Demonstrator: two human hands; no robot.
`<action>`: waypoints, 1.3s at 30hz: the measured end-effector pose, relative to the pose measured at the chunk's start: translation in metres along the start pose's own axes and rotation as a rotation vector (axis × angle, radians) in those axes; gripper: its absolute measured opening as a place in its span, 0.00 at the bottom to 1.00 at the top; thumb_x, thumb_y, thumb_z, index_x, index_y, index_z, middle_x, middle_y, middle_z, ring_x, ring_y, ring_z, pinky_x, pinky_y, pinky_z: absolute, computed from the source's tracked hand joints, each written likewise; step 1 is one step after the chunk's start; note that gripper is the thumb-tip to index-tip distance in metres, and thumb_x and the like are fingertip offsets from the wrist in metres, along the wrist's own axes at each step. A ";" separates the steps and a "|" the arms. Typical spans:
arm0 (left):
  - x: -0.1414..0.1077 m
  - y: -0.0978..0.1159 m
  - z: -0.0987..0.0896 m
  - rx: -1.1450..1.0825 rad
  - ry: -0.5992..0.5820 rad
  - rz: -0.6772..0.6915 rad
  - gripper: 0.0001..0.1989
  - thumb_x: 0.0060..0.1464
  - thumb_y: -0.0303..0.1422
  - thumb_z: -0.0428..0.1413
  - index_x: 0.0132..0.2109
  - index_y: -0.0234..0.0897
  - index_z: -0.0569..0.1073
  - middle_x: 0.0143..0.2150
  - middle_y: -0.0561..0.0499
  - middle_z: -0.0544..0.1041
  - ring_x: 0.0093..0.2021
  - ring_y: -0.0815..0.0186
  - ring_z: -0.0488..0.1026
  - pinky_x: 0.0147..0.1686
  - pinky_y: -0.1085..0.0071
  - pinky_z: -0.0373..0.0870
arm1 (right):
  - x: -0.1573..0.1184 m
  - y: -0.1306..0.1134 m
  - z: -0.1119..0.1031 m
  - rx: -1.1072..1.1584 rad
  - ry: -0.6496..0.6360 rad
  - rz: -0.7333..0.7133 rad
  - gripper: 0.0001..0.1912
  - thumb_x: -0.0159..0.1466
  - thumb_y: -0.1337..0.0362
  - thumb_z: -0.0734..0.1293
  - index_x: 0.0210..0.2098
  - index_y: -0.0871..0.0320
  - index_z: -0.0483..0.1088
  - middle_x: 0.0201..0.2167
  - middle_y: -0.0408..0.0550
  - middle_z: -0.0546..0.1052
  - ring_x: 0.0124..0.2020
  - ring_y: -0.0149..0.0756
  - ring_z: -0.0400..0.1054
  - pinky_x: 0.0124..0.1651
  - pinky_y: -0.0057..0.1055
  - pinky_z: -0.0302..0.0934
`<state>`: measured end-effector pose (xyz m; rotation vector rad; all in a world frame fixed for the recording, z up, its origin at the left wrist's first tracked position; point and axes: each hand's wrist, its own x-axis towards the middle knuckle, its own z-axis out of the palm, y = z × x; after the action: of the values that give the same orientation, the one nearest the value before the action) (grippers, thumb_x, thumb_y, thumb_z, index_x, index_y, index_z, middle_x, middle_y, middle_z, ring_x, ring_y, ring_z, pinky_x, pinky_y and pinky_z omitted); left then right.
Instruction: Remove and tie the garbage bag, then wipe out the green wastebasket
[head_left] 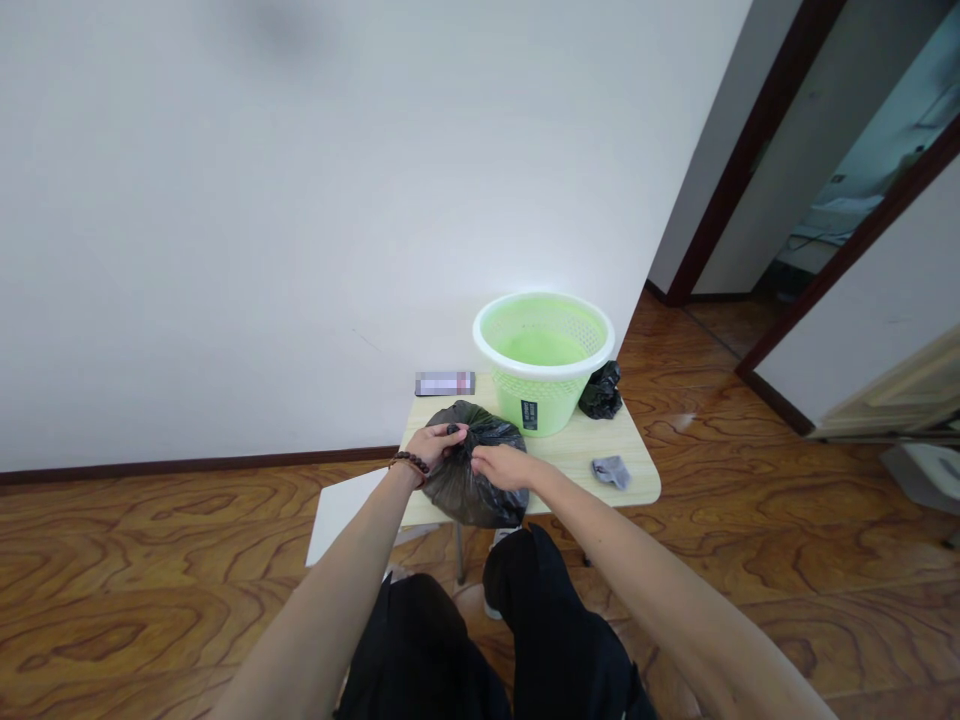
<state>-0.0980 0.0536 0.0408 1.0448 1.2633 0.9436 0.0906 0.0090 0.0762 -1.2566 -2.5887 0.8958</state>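
A full black garbage bag [480, 500] rests on the near left part of a small light-wood table [562, 460]. My left hand [435, 445] is closed on the gathered neck of the bag, with a bit of black plastic bunched at the fingertips. On the other side of the neck, my right hand [501, 466] pinches the plastic, its fingers pressed together. Folds radiate from the neck across the bag's top. Just behind the bag stands a light green plastic basket [538, 400] with a white rim.
A crumpled black plastic bag [601, 392] lies right of the basket. A grey cloth piece [611, 471] is near the table's right end. At the back left lies a flat rectangular item [445, 383], its face blurred. A white wall [300, 230] rises behind.
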 end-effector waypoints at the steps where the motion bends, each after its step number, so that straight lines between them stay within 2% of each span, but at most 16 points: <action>1: -0.001 0.001 0.001 -0.039 0.003 -0.015 0.23 0.31 0.36 0.68 0.37 0.31 0.78 0.26 0.53 0.73 0.24 0.75 0.64 0.23 0.76 0.57 | -0.001 -0.001 0.002 -0.024 0.020 0.048 0.18 0.69 0.58 0.52 0.42 0.60 0.68 0.39 0.55 0.77 0.41 0.43 0.71 0.44 0.35 0.59; 5: 0.001 0.003 0.000 -0.106 -0.032 -0.077 0.23 0.29 0.35 0.69 0.38 0.31 0.78 0.25 0.53 0.73 0.24 0.75 0.65 0.22 0.77 0.55 | -0.001 -0.003 0.014 -0.041 0.196 0.312 0.26 0.68 0.50 0.48 0.54 0.65 0.59 0.42 0.65 0.75 0.43 0.51 0.71 0.43 0.41 0.60; 7: 0.003 0.004 -0.002 -0.043 -0.044 -0.082 0.24 0.31 0.36 0.69 0.39 0.32 0.78 0.24 0.53 0.74 0.23 0.76 0.63 0.22 0.77 0.55 | 0.000 -0.004 0.016 -0.026 0.264 0.360 0.28 0.68 0.50 0.50 0.58 0.64 0.53 0.43 0.64 0.75 0.43 0.51 0.71 0.43 0.42 0.60; 10: 0.006 0.006 -0.003 0.072 -0.048 -0.065 0.23 0.32 0.38 0.68 0.38 0.32 0.79 0.26 0.52 0.76 0.24 0.74 0.66 0.24 0.76 0.58 | 0.005 -0.008 0.014 -0.036 0.311 0.318 0.28 0.67 0.51 0.54 0.60 0.60 0.51 0.46 0.60 0.74 0.44 0.49 0.71 0.43 0.40 0.61; 13: 0.007 0.007 -0.003 0.113 -0.034 -0.057 0.21 0.32 0.39 0.68 0.35 0.32 0.79 0.28 0.50 0.77 0.28 0.72 0.69 0.27 0.75 0.61 | 0.009 -0.012 0.009 -0.077 0.359 0.258 0.20 0.68 0.56 0.54 0.57 0.55 0.57 0.47 0.54 0.74 0.44 0.44 0.70 0.43 0.37 0.61; 16: 0.008 0.005 -0.002 0.012 -0.047 -0.069 0.18 0.32 0.40 0.68 0.31 0.32 0.78 0.28 0.50 0.77 0.29 0.72 0.70 0.27 0.76 0.63 | 0.010 -0.012 0.007 -0.135 0.412 0.189 0.17 0.70 0.62 0.50 0.52 0.51 0.64 0.48 0.48 0.73 0.45 0.39 0.70 0.44 0.34 0.61; 20: 0.007 0.002 -0.004 -0.107 -0.053 -0.111 0.19 0.29 0.36 0.69 0.32 0.32 0.78 0.31 0.50 0.78 0.30 0.73 0.71 0.31 0.77 0.66 | 0.006 -0.006 0.009 -0.181 0.386 0.093 0.16 0.69 0.63 0.52 0.49 0.52 0.68 0.45 0.47 0.75 0.44 0.37 0.69 0.46 0.32 0.60; 24: 0.006 0.004 -0.008 0.007 -0.099 -0.117 0.21 0.28 0.34 0.70 0.35 0.32 0.78 0.32 0.49 0.78 0.31 0.71 0.72 0.32 0.75 0.69 | 0.001 0.001 0.011 -0.119 0.358 0.023 0.14 0.67 0.64 0.56 0.46 0.53 0.70 0.45 0.46 0.76 0.47 0.36 0.69 0.48 0.30 0.58; 27: 0.004 0.013 -0.008 0.197 -0.160 -0.034 0.19 0.32 0.37 0.68 0.35 0.33 0.78 0.32 0.50 0.77 0.29 0.70 0.72 0.31 0.73 0.70 | -0.001 0.004 0.012 -0.033 0.367 0.046 0.12 0.66 0.62 0.59 0.44 0.53 0.71 0.42 0.45 0.77 0.44 0.36 0.70 0.47 0.30 0.59; 29: 0.003 0.022 -0.005 0.411 -0.178 0.062 0.17 0.37 0.38 0.65 0.35 0.34 0.78 0.32 0.50 0.77 0.28 0.69 0.71 0.29 0.71 0.70 | -0.001 0.007 0.014 0.038 0.396 0.091 0.10 0.65 0.61 0.60 0.43 0.53 0.71 0.40 0.45 0.78 0.43 0.36 0.71 0.46 0.30 0.60; 32: 0.001 0.032 0.003 0.763 -0.120 0.289 0.11 0.41 0.37 0.61 0.34 0.38 0.78 0.31 0.50 0.77 0.30 0.64 0.72 0.33 0.67 0.69 | 0.001 0.013 0.020 0.186 0.466 0.149 0.10 0.65 0.63 0.59 0.44 0.54 0.68 0.38 0.44 0.78 0.43 0.36 0.71 0.46 0.30 0.60; 34: 0.001 0.034 0.008 0.838 -0.055 0.382 0.10 0.41 0.37 0.61 0.33 0.39 0.78 0.31 0.50 0.78 0.34 0.62 0.73 0.37 0.66 0.69 | 0.002 0.017 0.024 0.280 0.491 0.138 0.11 0.66 0.65 0.57 0.45 0.55 0.67 0.35 0.44 0.79 0.43 0.35 0.71 0.47 0.30 0.60; 36: 0.001 0.031 0.009 0.690 -0.050 0.303 0.12 0.39 0.38 0.62 0.33 0.38 0.78 0.32 0.50 0.78 0.35 0.62 0.73 0.37 0.67 0.70 | 0.004 0.019 0.026 0.323 0.480 0.087 0.10 0.65 0.65 0.57 0.44 0.55 0.67 0.34 0.42 0.79 0.41 0.34 0.72 0.47 0.29 0.60; 39: 0.004 0.024 0.004 0.352 -0.090 0.047 0.19 0.34 0.41 0.65 0.34 0.34 0.78 0.32 0.49 0.78 0.33 0.65 0.73 0.32 0.69 0.70 | 0.005 0.020 0.023 0.313 0.432 0.018 0.09 0.64 0.66 0.59 0.41 0.54 0.68 0.34 0.42 0.79 0.40 0.33 0.72 0.46 0.28 0.59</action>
<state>-0.0930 0.0631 0.0626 1.3805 1.3638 0.7135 0.0929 0.0116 0.0460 -1.2234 -2.0209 0.8752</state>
